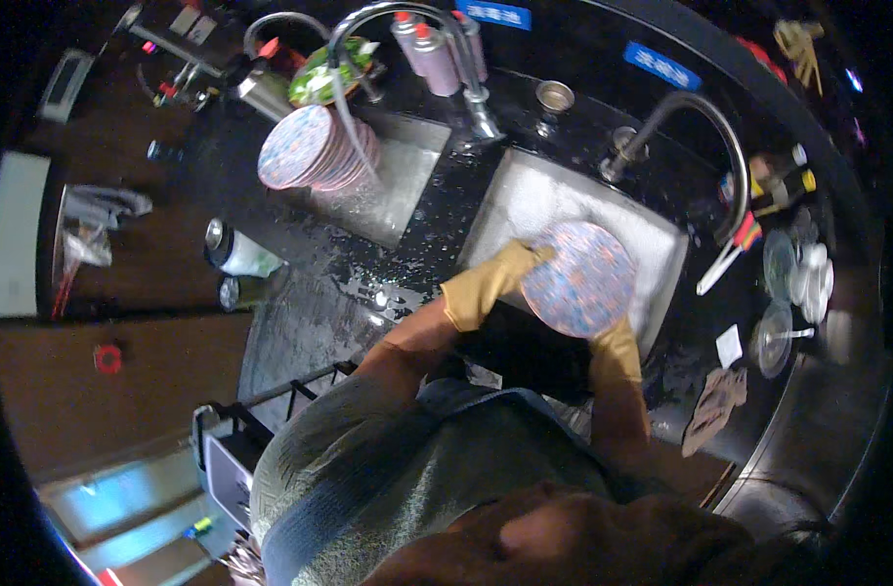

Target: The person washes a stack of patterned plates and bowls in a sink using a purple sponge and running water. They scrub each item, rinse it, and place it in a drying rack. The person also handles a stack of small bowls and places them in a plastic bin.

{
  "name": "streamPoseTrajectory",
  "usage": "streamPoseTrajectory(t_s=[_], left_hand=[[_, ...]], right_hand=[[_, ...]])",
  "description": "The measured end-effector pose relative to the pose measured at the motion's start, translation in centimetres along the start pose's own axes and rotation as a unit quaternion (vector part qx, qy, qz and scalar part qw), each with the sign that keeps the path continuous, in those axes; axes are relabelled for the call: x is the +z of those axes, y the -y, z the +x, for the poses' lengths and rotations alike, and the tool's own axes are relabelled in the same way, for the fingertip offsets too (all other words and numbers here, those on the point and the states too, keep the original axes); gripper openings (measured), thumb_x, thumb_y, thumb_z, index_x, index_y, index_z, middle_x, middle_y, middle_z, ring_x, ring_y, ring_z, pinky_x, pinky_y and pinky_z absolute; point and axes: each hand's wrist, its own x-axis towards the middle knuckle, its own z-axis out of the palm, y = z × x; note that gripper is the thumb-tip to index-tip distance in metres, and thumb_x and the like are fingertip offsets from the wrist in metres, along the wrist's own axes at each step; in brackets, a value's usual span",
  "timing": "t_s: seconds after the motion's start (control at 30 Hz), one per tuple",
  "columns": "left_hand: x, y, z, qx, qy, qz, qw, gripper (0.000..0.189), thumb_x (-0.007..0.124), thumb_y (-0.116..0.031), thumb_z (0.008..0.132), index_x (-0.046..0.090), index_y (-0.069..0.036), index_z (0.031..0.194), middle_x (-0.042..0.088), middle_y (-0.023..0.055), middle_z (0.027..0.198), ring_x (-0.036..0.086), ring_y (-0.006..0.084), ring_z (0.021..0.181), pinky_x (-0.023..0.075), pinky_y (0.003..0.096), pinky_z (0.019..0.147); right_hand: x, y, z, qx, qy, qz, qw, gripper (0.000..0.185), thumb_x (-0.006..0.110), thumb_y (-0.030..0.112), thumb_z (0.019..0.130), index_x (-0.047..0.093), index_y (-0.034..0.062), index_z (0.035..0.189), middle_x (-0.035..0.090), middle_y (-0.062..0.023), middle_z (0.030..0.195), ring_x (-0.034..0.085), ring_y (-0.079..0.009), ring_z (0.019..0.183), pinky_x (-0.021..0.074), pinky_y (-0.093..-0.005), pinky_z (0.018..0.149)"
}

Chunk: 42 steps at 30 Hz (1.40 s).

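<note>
A round plate (584,282), speckled blue and pink, is held tilted over the right-hand metal sink (666,293). White suds (538,194) fill much of that sink. My left hand (494,282), in a yellow rubber glove, grips the plate's left edge with the thumb on top. In a matching glove, my right hand (616,350) holds the lower right edge; its fingers are mostly hidden behind the plate. A stack of similar plates (303,150) leans in the left-hand sink (417,150), where water runs from a curved faucet (395,9).
A second faucet (710,102) arches over the right sink's far corner. Spray cans (435,58) with red caps stand behind the sinks. A white-handled tool (719,269), a brown cloth (716,410) and glass lids (775,340) lie at right. A clear jar (245,253) lies at left.
</note>
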Motion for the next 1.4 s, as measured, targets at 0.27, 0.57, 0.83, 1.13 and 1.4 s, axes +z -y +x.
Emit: streamPoseTrajectory(t_s=[0.27,0.57,0.83,1.13,1.4], left_hand=[[-1.5,-6.7,-7.4,0.016,-0.094,0.02,0.995,0.047,0.073,-0.031,0.093,0.068,0.008,0.119,0.075,0.0162,0.103,0.072,0.024,0.085,0.0576,0.0377,0.076],[-20.6,-7.1,-18.2,0.02,-0.272,0.117,0.955,0.051,0.065,-0.054,0.091,0.074,-0.005,0.1,0.061,0.0064,0.062,0.046,0.0164,0.037,0.0324,0.0343,0.034],[-35.3,-11.3,-20.2,0.245,-0.379,-0.177,0.874,0.039,0.062,-0.025,0.097,0.065,0.01,0.114,0.073,0.0179,0.094,0.071,0.0244,0.063,0.0585,0.0345,0.051],[-45.2,-14.5,-13.5,0.245,-0.354,-0.323,0.843,0.037,0.054,-0.011,0.102,0.051,0.017,0.125,0.069,0.0288,0.111,0.074,0.0421,0.083,0.0682,0.045,0.066],[-44.8,-17.0,-14.3,0.069,-0.467,-0.058,0.879,0.036,0.06,-0.028,0.1,0.068,0.007,0.097,0.071,0.0195,0.072,0.073,0.0306,0.064,0.0544,0.0421,0.051]], right_hand=[[3.8,-3.9,-2.2,0.018,0.047,-0.015,0.999,0.044,0.057,0.023,0.102,0.051,0.002,0.14,0.059,-0.0177,0.136,0.062,-0.0341,0.119,0.0593,-0.0496,0.094],[2.2,-3.7,-6.1,-0.151,-0.172,-0.898,0.376,0.038,0.066,0.033,0.095,0.069,-0.0003,0.111,0.072,-0.0237,0.106,0.068,-0.0452,0.096,0.0544,-0.0505,0.084],[0.2,-5.2,-6.3,-0.221,-0.214,-0.882,0.356,0.036,0.064,0.036,0.094,0.067,0.0004,0.099,0.07,-0.0271,0.096,0.066,-0.0471,0.094,0.0515,-0.0535,0.084],[0.9,-5.5,-6.2,-0.215,-0.227,-0.864,0.394,0.035,0.064,0.036,0.095,0.068,0.0015,0.103,0.071,-0.025,0.1,0.067,-0.0462,0.097,0.0521,-0.0525,0.087],[0.5,-5.2,-6.3,-0.213,-0.229,-0.888,0.338,0.037,0.062,0.038,0.096,0.068,0.0031,0.107,0.07,-0.0247,0.104,0.066,-0.0458,0.099,0.0518,-0.0521,0.088]])
